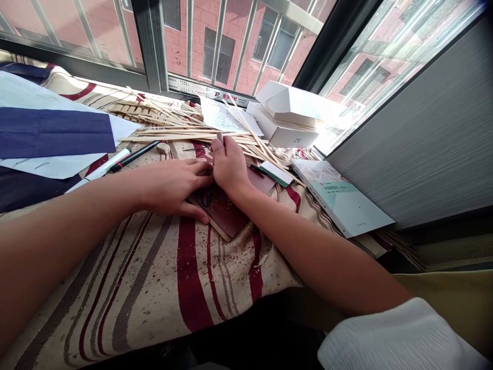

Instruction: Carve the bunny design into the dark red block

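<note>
Head view is showing, at far left, a blue-and-white sheet (54, 132) lying on a striped cloth (194, 288), with a white marker (102, 167) and a black pen (134, 155) resting just beside it. Next, the left hand (169, 187) is spreading fairly open with fingers slightly bent; its thumb is pressing at the near left side of a reddish-brown board (227, 216), and its fingertips are meeting or almost meeting the other hand, so whether they are also steadying something is staying hidden. The board is lying on the cloth beneath both hands, one corner pointing toward the person. Over it, the right hand (231, 167) is closing into a fist around an upright tool (220, 136), whose top is poking out above the fingers; the working end is not showing.

Behind, thin wooden strips (173, 123) are lying in a loose heap, and farther right a white box (295, 137) and a book (342, 195) are sitting near the window.

Judging progress, the work seems to be partly done: curved marks are showing near the left thumb and crumbs are littering the cloth, while the board's near corner is looking plain. How much is remaining under the hands is staying unclear.
</note>
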Demonstrator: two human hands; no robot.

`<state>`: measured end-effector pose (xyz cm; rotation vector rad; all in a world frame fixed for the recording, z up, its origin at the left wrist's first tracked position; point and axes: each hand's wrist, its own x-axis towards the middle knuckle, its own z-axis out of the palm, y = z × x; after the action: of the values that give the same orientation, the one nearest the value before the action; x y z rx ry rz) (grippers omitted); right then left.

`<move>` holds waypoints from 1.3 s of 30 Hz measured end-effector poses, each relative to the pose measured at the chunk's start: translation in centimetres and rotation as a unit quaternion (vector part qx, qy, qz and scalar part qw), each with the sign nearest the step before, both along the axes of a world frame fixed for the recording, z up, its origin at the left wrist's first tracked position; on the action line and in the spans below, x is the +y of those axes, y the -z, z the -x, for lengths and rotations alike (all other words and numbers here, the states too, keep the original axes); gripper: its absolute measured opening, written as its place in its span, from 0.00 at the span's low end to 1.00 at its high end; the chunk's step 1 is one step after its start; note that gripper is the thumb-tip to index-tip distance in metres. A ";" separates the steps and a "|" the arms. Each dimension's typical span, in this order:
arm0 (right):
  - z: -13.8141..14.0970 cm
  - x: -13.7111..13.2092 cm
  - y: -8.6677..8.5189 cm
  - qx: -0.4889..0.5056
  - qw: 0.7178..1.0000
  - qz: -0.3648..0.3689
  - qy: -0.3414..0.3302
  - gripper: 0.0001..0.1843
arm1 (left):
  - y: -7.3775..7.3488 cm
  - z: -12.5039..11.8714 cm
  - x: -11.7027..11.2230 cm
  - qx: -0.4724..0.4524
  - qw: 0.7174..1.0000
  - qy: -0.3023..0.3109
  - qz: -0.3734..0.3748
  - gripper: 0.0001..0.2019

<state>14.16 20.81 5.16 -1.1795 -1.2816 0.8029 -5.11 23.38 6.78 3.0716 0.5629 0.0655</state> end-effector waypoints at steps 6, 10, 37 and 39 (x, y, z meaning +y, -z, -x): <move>0.7 -1.6 -1.0 -0.015 0.995 -0.037 -0.089 0.23 | -0.9 -0.5 -0.9 0.020 0.999 -0.034 0.022 0.53; 0.6 -1.8 -0.9 0.030 0.982 -0.027 -0.183 0.26 | -1.1 -0.6 -1.3 0.015 0.999 -0.033 0.025 0.47; -1.8 -2.7 -3.8 0.162 0.962 0.006 -0.219 0.23 | 0.9 0.5 -0.2 -0.050 0.998 0.028 0.029 0.58; -1.7 -2.9 -3.8 0.164 0.962 0.014 -0.220 0.22 | 0.7 0.5 -0.4 -0.048 0.998 0.029 0.028 0.58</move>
<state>15.89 17.87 8.91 -0.7442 -1.2675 1.2877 -5.62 22.99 6.06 3.0085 0.4634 0.1903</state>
